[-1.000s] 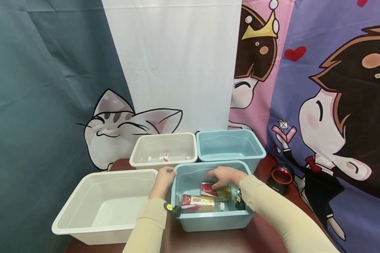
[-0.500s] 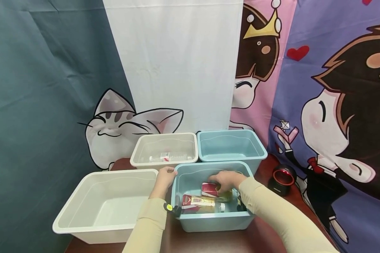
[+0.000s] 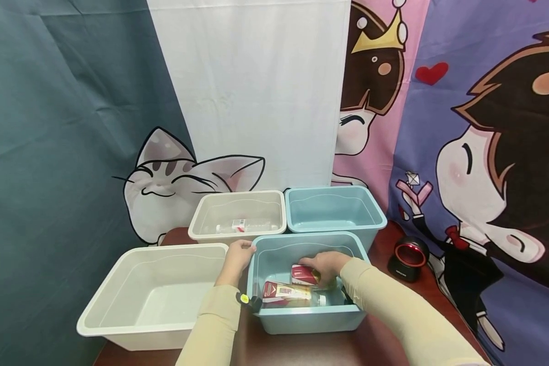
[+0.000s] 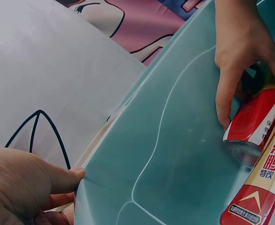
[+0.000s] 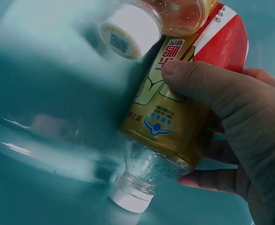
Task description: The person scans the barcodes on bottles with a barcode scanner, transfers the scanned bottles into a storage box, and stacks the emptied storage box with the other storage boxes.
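Inside the front blue bin (image 3: 311,323), my right hand (image 3: 330,264) grips a clear plastic drink bottle (image 5: 170,122) with a red and gold label and a white cap. The thumb lies across the label and the fingers curl round the far side. Beside it lies a second bottle (image 3: 285,292) with a similar label, touching or nearly touching the first. My left hand (image 3: 238,260) pinches the bin's left rim; in the left wrist view the thumb (image 4: 64,178) lies on the edge with fingers outside.
A large white bin (image 3: 153,333) stands to the left. Behind are a smaller whitish bin (image 3: 201,223) holding a clear bottle (image 3: 244,226) and another blue bin (image 3: 370,208). At the right stands a black device with a red-lit ring (image 3: 407,259). A printed curtain (image 3: 256,91) hangs behind.
My right hand has lowered onto the farther bottle, and its fingers have closed round it. My left hand stays on the rim, and the other bottle lies as before.
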### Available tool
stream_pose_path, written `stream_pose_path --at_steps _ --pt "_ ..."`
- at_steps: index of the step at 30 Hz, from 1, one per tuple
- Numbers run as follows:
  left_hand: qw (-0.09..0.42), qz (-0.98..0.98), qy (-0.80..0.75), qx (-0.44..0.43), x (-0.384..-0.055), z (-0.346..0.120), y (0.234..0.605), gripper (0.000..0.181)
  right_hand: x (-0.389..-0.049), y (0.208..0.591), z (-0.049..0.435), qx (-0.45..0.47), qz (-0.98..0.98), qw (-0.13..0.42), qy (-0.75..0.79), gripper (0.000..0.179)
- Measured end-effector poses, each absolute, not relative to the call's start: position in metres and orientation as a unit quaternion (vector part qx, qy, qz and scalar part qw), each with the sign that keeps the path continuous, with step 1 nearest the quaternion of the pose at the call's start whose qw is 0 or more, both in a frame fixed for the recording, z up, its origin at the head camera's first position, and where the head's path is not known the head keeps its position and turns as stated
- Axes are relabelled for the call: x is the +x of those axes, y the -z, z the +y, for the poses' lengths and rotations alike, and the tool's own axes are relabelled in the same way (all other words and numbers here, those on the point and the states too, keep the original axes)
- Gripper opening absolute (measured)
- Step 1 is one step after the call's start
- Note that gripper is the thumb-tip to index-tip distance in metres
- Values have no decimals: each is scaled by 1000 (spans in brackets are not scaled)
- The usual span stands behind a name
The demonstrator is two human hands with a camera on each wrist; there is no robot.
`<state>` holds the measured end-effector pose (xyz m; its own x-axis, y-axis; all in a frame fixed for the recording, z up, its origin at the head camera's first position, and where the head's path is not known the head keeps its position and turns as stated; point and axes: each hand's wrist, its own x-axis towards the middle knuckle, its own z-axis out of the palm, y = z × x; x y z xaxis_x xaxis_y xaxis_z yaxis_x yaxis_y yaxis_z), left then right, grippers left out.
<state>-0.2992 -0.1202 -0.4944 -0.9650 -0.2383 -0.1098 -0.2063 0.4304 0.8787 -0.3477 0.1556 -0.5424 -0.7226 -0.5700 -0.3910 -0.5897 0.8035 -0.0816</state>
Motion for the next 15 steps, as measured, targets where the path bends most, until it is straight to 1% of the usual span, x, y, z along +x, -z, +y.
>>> stream_pose_path --at_steps 9,15 --pt "19 -842 522 134 -298 -119 492 30 -351 542 158 -319 928 195 -1 86" --pt "28 -844 518 134 -295 -118 491 28 -352 538 158 -352 919 174 24 84"
